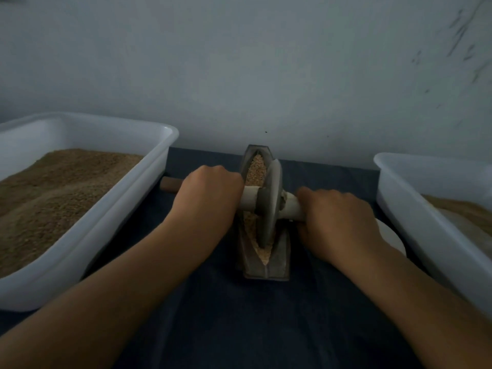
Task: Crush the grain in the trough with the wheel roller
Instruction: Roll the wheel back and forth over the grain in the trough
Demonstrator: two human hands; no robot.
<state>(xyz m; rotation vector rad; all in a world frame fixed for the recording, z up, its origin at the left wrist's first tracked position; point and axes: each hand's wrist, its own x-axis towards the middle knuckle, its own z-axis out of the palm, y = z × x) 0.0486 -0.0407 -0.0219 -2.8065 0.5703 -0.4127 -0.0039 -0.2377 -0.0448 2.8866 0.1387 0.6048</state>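
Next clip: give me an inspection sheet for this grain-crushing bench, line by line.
Surface: dark blue cloth covers the table.
Job's things: metal trough holds grain; wheel roller stands in it, a little tilted, axle handle running crosswise.
Clutter: left tub of brown grain; right tub partly filled; white round object beside it, unclear.
Grippers: left hand and right hand each grip the handle.
Cables: nothing seen.
Surroundings: pale wall, scuffed at right.

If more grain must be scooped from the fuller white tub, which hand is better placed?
Left hand: the fuller tub lies on its side.
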